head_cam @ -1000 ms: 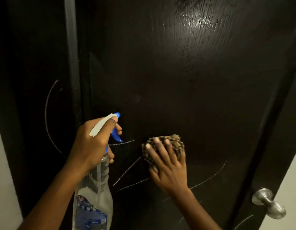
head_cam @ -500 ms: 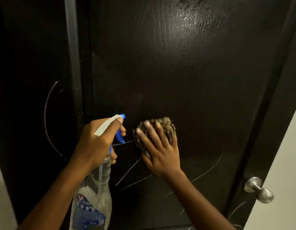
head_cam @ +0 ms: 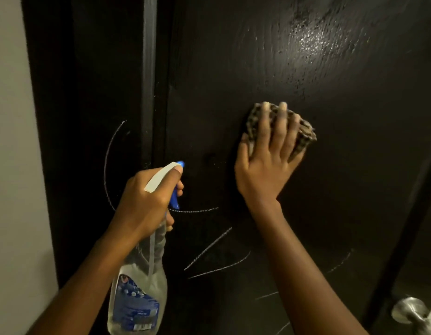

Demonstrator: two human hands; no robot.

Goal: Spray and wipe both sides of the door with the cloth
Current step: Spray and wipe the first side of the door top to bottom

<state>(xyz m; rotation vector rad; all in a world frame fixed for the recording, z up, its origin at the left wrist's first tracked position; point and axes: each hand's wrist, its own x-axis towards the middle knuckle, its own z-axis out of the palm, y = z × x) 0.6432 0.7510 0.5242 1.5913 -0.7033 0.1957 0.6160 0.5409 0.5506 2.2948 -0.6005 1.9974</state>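
Note:
A dark wooden door [head_cam: 306, 213] fills the view, with thin white chalk-like lines [head_cam: 209, 259] across its lower half and a wet shine near the top right. My right hand [head_cam: 267, 163] presses a bunched brown patterned cloth [head_cam: 304, 134] flat against the door, fingers straight over it. My left hand [head_cam: 146, 201] grips the neck of a clear spray bottle [head_cam: 139, 293] with a blue label and a white and blue trigger head, its nozzle close to the door.
A dark door frame [head_cam: 149, 81] runs down the left of the door, with a curved white line on the panel beside it. A pale wall [head_cam: 13, 165] is at the far left. A silver round knob [head_cam: 412, 315] sticks out at the bottom right.
My right hand has slid the cloth up and to the right, away from the white lines. The left hand still holds the spray bottle in the same place against the door.

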